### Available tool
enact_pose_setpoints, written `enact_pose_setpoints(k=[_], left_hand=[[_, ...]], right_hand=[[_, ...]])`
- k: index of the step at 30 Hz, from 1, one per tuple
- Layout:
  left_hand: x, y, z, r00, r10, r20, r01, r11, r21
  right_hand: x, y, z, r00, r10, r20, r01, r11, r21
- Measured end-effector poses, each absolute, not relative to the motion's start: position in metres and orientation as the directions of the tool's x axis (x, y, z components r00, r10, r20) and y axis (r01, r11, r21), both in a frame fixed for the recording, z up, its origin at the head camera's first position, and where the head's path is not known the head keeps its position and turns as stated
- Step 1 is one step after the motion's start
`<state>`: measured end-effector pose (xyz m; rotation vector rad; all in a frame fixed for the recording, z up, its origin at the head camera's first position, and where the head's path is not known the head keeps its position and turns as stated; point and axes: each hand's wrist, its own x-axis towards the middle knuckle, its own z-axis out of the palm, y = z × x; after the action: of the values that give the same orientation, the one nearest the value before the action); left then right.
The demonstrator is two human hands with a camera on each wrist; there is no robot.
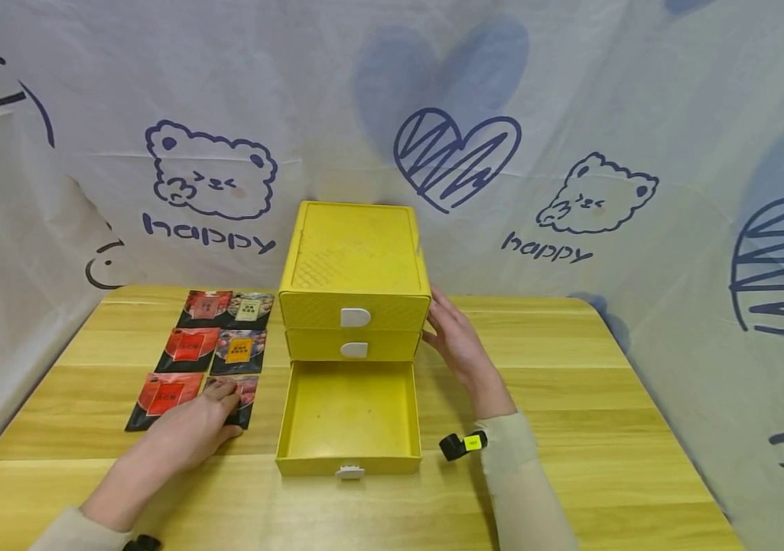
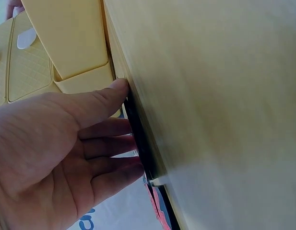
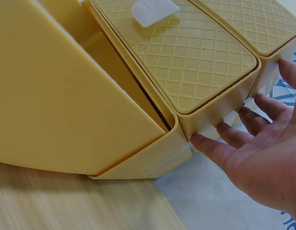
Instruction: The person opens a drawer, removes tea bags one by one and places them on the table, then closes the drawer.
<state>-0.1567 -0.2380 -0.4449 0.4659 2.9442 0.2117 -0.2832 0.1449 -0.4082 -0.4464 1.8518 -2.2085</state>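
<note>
My left hand [image 1: 195, 421] rests on a black-and-red packet [image 1: 247, 392] at the front right of a group of flat packets. In the left wrist view its extended fingers [image 2: 114, 179] touch the packet's dark surface, with the thumb near its edge. A yellow three-drawer box [image 1: 357, 249] stands at the table's back, its bottom drawer [image 1: 350, 417] pulled out with nothing inside. My right hand [image 1: 460, 348] lies against the box's right side, and in the right wrist view its straight fingertips [image 3: 203, 143] press on the side wall.
Several other packets lie in two columns left of the box, including a red one [image 1: 170, 398] beside my left hand. The two upper drawers, with white pulls [image 1: 355, 317], are closed. Behind the wooden table [image 1: 570, 459] hangs a printed white cloth [image 1: 336, 99].
</note>
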Motion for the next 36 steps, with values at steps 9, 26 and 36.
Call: enact_pose_setpoints(k=[9,26,36], left_hand=[[-0.154,-0.237,-0.445,-0.941,0.329,-0.083,0.312,0.935,0.171],[-0.151,-0.217,-0.427,-0.633,0.549,0.545,0.660,0.751,0.010],[-0.147,-0.189,-0.416,-0.406,0.617,0.674,0.778,0.620,-0.099]], right_hand=[[-0.283,0.145,-0.408,-0.927,-0.362,0.094,-0.030,-0.177,-0.984],[-0.283,0.145,-0.408,-0.929,-0.360,0.085,-0.023,-0.172,-0.985],[-0.282,0.146,-0.408,-0.928,-0.362,0.090,-0.027,-0.175,-0.984]])
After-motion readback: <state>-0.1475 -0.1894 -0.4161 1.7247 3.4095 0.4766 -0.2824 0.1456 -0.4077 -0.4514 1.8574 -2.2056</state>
